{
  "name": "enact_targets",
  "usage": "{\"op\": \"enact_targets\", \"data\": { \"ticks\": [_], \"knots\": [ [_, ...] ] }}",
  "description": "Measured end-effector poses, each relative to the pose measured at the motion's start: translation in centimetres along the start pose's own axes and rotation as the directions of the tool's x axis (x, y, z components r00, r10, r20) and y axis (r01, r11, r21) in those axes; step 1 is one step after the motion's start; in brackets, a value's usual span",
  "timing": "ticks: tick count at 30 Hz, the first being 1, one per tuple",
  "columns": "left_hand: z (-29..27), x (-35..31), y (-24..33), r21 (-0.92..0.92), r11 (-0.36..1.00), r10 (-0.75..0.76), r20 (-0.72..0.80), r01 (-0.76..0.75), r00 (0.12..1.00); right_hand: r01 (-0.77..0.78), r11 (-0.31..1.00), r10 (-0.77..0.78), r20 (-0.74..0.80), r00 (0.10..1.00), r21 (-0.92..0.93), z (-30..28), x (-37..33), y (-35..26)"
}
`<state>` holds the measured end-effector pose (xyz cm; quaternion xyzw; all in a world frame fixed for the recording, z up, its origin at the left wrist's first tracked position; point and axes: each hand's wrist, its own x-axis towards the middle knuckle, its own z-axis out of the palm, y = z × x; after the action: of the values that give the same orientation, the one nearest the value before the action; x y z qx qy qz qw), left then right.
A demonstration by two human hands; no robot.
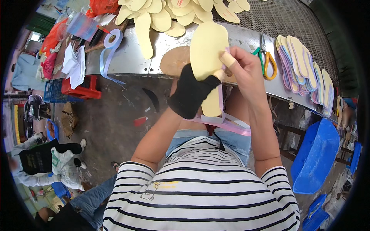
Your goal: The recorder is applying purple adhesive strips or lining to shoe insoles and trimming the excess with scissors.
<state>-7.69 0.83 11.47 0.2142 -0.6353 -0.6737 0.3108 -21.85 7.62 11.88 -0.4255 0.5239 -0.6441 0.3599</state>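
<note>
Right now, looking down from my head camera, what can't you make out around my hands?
All in the head view:
Left hand: most of its fingers, hidden behind the yellow insole.
Yellow insole: its underside, turned away from the camera.
Brown oval piece: part of it, covered by the insole and left hand.
Insole pile: its far side, cut off by the top edge; its red markings are too small to read.

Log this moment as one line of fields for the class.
left hand: black-gloved, holding yellow insole | right hand: pinching lilac strip at insole's right edge | nearby: scissors on metal bench
</note>
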Motion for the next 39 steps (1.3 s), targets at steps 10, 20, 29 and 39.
{"op": "enact_targets", "data": {
  "ticks": [10,20,29,39],
  "knots": [
    [-5.1,2.0,-2.3,0.187,0.957,0.275,-0.322,-0.224,0.906,-0.212,0.974,0.224,0.220,0.950,-0.074,1.1,-3.6,2.9],
    [-3.6,2.3,5.5,0.859,0.184,-0.575,0.488,-0.477,0.656,0.464,0.665,-0.022,0.606,0.795,-0.585,0.4,-1.1,-1.6],
    [-4.4,0.1,4.4,0.678,0.733,-0.504,0.598,-0.058,0.623,-0.088,0.915,0.234,0.339,0.911,-0.395,-5.9,0.4,-7.2],
    [-4.1,-4.5,4.2,0.023,0.967,-0.249,0.315,0.255,0.916,-0.102,0.994,0.104,0.061,0.993,-0.027,-2.4,-4.8,-4.8]
  ]
}}
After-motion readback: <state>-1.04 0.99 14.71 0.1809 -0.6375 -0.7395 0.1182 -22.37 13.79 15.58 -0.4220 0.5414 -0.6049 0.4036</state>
